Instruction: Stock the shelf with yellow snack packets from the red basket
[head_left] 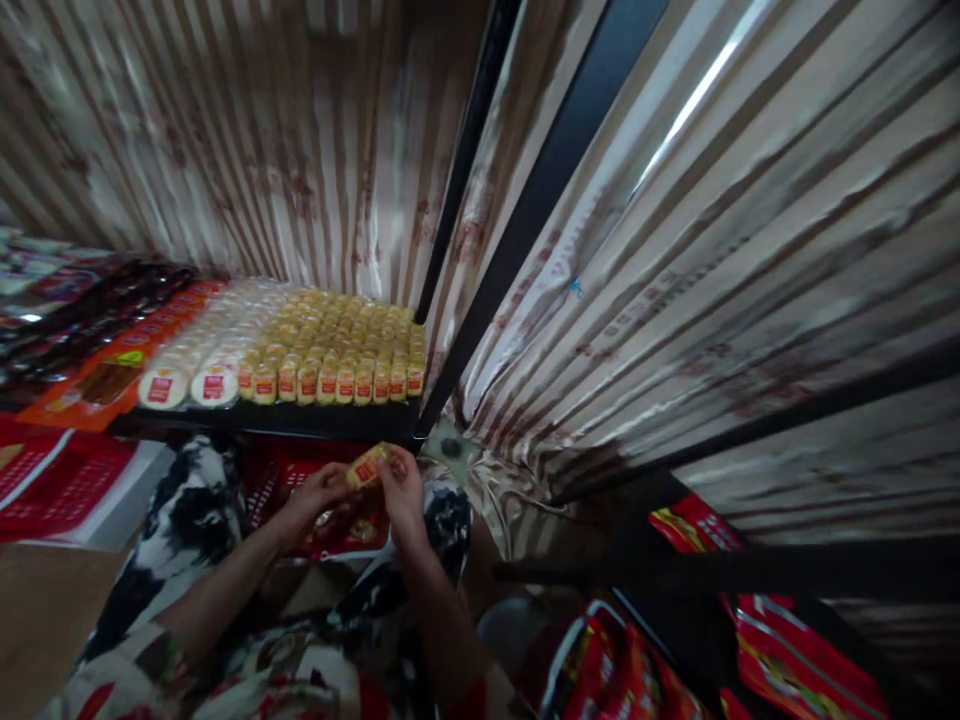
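Note:
A small yellow wrapped snack cake point(367, 466) with a red label is held up between my two hands, above my lap. My left hand point(324, 490) pinches its left end, and my right hand point(402, 484) grips its right end. Below them lies an open red bag point(277, 470) with a few yellow wrapped pieces inside, partly hidden by my forearms. Just ahead, rows of similar yellow wrapped cakes point(345, 380) fill the right end of a black shelf point(300, 420).
Left of the yellow cakes are round white packs point(163, 388), orange packs point(105, 382) and dark packs point(67, 330). A red and white bag point(67, 485) lies at far left. Black posts point(480, 300) stand before a striped curtain point(637, 300). Red packets point(802, 655) sit at lower right.

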